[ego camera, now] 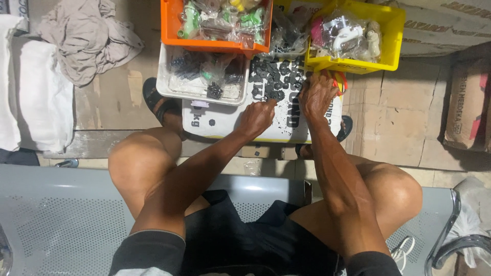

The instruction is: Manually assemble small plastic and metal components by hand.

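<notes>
From the head camera I look straight down at a person seated on a grey perforated metal bench (61, 220), knees apart, both arms reaching forward to the floor. A white sack (225, 122) lies flat there, and scattered over its far half is a pile of small black round parts (279, 76).

The left hand (257, 117) rests on the sack just below the pile — fingers curled in, with the forefinger and thumb pinched together at the pile's near edge. I cannot tell whether a part sits between them; it is too small to see. The right hand (317, 94) is pressed down at the right edge of the pile, fingers bent and spread over the parts, and something orange (340, 82) shows just beside its knuckles. Whether it grips anything I cannot make out.

Beyond the sack stand three containers: an orange bin (169, 30) stuffed with clear bags of green and yellow fittings, a white tray (164, 87) under it holding bagged dark pieces, and a yellow bin (391, 36) at the right with white and pink items in plastic. A crumpled beige cloth (87, 36) lies at the upper left, and flattened cardboard (404, 112) covers the floor on the right.
</notes>
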